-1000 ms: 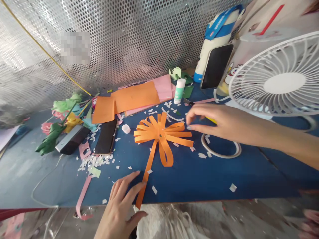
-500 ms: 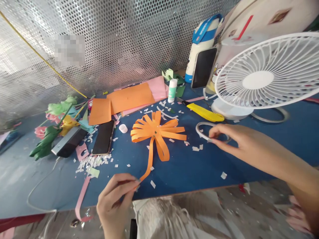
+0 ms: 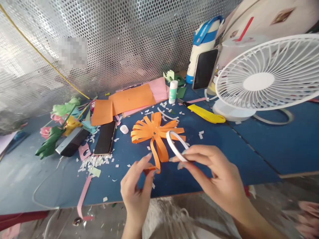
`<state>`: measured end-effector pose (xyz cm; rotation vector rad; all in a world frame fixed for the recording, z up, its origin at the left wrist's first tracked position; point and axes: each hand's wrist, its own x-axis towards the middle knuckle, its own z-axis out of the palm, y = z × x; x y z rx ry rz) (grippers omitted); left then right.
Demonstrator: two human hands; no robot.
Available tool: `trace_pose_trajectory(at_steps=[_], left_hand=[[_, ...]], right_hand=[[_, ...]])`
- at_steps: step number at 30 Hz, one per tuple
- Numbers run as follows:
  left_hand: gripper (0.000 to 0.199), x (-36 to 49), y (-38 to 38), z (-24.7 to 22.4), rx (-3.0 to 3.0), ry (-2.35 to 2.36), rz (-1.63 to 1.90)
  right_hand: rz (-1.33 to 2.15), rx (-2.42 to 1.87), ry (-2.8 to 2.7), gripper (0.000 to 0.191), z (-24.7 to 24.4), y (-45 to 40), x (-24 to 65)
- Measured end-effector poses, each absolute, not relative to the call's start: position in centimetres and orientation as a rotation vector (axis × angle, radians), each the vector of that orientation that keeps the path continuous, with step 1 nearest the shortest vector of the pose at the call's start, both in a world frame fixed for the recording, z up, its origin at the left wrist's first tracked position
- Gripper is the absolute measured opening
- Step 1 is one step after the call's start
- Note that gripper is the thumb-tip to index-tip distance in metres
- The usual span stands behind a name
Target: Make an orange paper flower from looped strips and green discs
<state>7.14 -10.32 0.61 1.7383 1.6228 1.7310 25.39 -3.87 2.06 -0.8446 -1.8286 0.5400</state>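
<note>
The orange strip (image 3: 155, 156) is pinched near its free end between thumb and index finger of the left hand (image 3: 137, 186). The white ring (image 3: 175, 150) is gripped, tilted, between thumb and fingers of the right hand (image 3: 215, 176). The looped paper flower (image 3: 154, 132) is located mid-table, just ahead of both hands. Contact between ring and flower cannot be told.

Risks, judged: if the strip is pulled hard, the centre join could be torn or the whole flower dragged. If the ring is swung low and leftward, loops could be flattened or snagged. If the ring is sticky (not confirmed), loose white scraps (image 3: 93, 161) could be picked up.

Room: the front edge of the blue table (image 3: 256, 169) is reached over by both hands; a dropped ring could be lost there. Bare surface is found right of the ring, bounded behind by the yellow cutter (image 3: 206, 113) and the fan (image 3: 259, 81). To the left, space is limited by the flat-lying phone (image 3: 106, 137).
</note>
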Motion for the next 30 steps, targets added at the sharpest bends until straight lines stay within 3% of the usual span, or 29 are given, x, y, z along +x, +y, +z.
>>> trace_pose_trajectory(at_steps=[4,11,25,30], left_hand=[[0.060,8.2,-9.6,0.6,2.102,1.594,1.589],[0.059,8.3,-9.7,-0.2,2.216,1.588,1.531],[0.025,8.8,-9.3,0.7,1.917,1.596,1.774],[0.017,8.8,-9.4,0.3,2.082,1.666,1.802]], right_hand=[[0.420,-0.780,-1.890,0.017,1.8,-4.2,24.5],[0.338,-0.766,-1.904,0.019,1.2,-4.1,24.2],[0.254,-0.604,-2.038,0.018,1.6,-3.6,23.9],[0.371,-0.593,-2.014,0.023,1.5,-4.0,23.6]])
